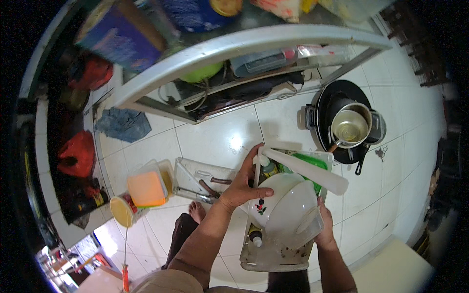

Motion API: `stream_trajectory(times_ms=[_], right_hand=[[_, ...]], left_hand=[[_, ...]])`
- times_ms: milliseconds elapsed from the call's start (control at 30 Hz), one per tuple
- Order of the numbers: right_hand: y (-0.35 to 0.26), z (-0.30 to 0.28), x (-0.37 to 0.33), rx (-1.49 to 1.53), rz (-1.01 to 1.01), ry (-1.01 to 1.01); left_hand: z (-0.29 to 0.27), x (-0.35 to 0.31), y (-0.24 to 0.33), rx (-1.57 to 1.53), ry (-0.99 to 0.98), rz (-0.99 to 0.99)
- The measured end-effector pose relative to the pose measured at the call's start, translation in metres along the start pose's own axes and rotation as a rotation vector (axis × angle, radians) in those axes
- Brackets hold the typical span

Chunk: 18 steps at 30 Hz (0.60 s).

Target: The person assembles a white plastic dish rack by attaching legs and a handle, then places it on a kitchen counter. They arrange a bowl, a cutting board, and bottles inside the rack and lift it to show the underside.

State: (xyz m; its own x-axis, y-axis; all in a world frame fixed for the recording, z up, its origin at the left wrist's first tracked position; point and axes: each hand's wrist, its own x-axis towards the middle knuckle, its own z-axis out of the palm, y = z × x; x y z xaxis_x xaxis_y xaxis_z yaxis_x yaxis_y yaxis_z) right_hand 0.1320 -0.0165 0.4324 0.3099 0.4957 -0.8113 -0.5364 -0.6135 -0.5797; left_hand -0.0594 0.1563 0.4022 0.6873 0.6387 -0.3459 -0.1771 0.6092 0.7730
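Note:
A white rectangular plastic basket is in front of me, loaded with kitchenware. White bowls lean inside it, the outer one with a small printed figure. A clear plastic cup rests against them on the right. A white tube-like piece lies across the far end, over a green plastic item and a capped bottle. My left hand clasps the basket's left side, its thumb against a bowl. My right hand grips the right side beside the cup; its fingers are partly hidden.
Left of the basket lies a shallow tray with brown-handled utensils. Stacked tubs and a yellow-lidded bucket stand farther left. Pans and a pot sit on the tiles at the far right. A metal-framed shelf spans the back.

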Motion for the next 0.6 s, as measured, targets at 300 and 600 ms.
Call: stream_trajectory(times_ms=[300, 600], right_hand=[[-0.077, 0.080, -0.263, 0.039, -0.011, 0.000], [-0.141, 0.151, -0.456, -0.203, -0.018, -0.046]], left_hand=[[0.079, -0.187, 0.201, 0.036, 0.008, -0.031], [0.134, -0.377, 0.345, -0.010, 0.182, 0.179]])
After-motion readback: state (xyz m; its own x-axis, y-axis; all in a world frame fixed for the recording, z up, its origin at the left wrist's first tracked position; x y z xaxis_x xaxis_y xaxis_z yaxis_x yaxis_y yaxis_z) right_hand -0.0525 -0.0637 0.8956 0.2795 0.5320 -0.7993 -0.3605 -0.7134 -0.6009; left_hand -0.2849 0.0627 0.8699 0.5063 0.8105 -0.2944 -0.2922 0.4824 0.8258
